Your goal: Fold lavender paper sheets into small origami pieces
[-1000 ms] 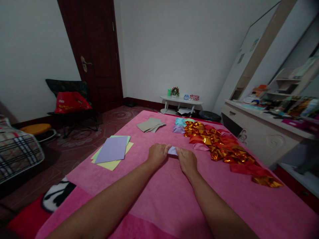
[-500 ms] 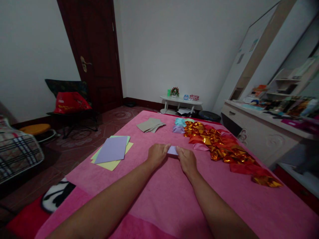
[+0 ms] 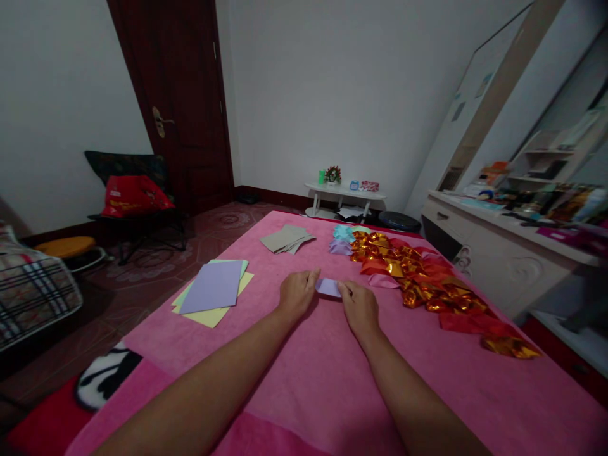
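Note:
Between my hands, over the middle of the pink blanket (image 3: 304, 380), is a small strip of purple paper (image 3: 329, 288) that looks folded. My left hand (image 3: 298, 294) grips its left end with the thumb on top. At the right end my right hand (image 3: 360, 307) pinches it the same way. The undersides of the fingers are hidden. To the left lies a stack of coloured paper sheets (image 3: 213, 288), purple on top with yellow and green edges showing. Farther back are several grey paper pieces (image 3: 287, 238), fanned out.
Shiny gold crumpled wrappers (image 3: 444, 294) and red ones spread along the right side. Light blue pieces (image 3: 344, 232) lie at the far edge. Beyond stand a small white table (image 3: 346, 189), a chair with a red bag (image 3: 135, 195), and a cluttered dresser (image 3: 503, 234) on the right.
My hands have moved slightly apart along the purple paper strip, so more of it shows between them. Both still hold it; the other papers and wrappers stay put.

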Demonstrator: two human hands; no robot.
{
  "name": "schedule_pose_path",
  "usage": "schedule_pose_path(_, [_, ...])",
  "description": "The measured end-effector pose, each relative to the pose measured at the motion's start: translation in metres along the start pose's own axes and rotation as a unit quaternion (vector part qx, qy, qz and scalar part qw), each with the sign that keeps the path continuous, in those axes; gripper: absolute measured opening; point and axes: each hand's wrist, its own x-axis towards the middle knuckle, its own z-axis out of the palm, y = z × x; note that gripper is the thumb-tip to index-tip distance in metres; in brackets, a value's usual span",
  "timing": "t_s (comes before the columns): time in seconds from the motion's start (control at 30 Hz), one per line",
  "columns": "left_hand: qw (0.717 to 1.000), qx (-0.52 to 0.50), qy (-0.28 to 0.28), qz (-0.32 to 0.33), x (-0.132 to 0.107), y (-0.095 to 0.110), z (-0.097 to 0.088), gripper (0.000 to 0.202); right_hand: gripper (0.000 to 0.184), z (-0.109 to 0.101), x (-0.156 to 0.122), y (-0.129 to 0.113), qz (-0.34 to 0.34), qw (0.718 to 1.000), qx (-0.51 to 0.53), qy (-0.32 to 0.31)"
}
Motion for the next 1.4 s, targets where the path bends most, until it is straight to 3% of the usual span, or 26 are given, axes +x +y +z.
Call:
schedule_pose_path(0.1, [0.999, -0.026, 0.01, -0.018, 0.002, 0.0, -0.002, 0.067, 0.025, 0.002, 0.003, 0.003, -0.036, 0.999, 0.035, 0.003])
schedule_pose_path(0.17, [0.999, -0.044, 0.01, -0.024, 0.003, 0.0, -0.001, 0.065, 0.02, 0.002, 0.01, 0.004, -0.024, 0.999, 0.021, 0.0])
schedule_pose_path(0.27, [0.998, -0.056, 0.005, -0.032, 0.006, -0.002, 0.001, 0.065, 0.015, -0.001, 0.032, 0.004, 0.01, 0.996, -0.084, 0.003])
schedule_pose_path(0.4, [0.997, -0.06, -0.01, -0.041, 0.008, -0.005, 0.006, 0.067, 0.011, -0.003, 0.076, 0.008, -0.019, 0.984, -0.171, 0.04])
schedule_pose_path(0.57, [0.997, -0.059, -0.013, -0.049, 0.011, -0.005, 0.007, 0.067, 0.012, 0.011, 0.121, 0.028, 0.005, 0.971, -0.234, 0.055])
schedule_pose_path(0.73, [0.996, -0.065, -0.021, -0.054, 0.013, -0.003, 0.006, 0.066, 0.014, 0.025, 0.138, 0.048, 0.026, 0.968, -0.246, 0.049])
schedule_pose_path(0.93, [0.998, -0.04, -0.012, -0.041, 0.013, -0.007, 0.01, 0.064, 0.026, 0.023, 0.119, 0.029, -0.045, 0.971, -0.212, 0.101])
schedule_pose_path(1.0, [0.999, -0.022, -0.006, -0.031, 0.012, -0.008, 0.01, 0.06, 0.022, 0.021, 0.101, 0.014, -0.092, 0.979, -0.164, 0.078])
schedule_pose_path(1.1, [0.999, -0.029, 0.0, -0.019, 0.012, -0.009, 0.011, 0.05, 0.014, 0.025, 0.066, -0.005, -0.144, 0.985, -0.095, -0.006])
schedule_pose_path(1.2, [0.995, -0.097, -0.013, -0.01, 0.011, -0.012, 0.013, 0.044, 0.014, 0.032, 0.033, -0.014, -0.164, 0.98, -0.08, -0.085])
schedule_pose_path(1.3, [0.979, -0.201, -0.034, -0.014, 0.01, -0.017, 0.015, 0.04, 0.021, 0.037, 0.015, -0.015, -0.173, 0.979, -0.072, -0.084])
schedule_pose_path(1.4, [0.942, -0.319, -0.102, -0.012, 0.004, -0.021, 0.004, 0.034, 0.023, 0.036, 0.013, -0.013, -0.172, 0.98, -0.056, -0.083])
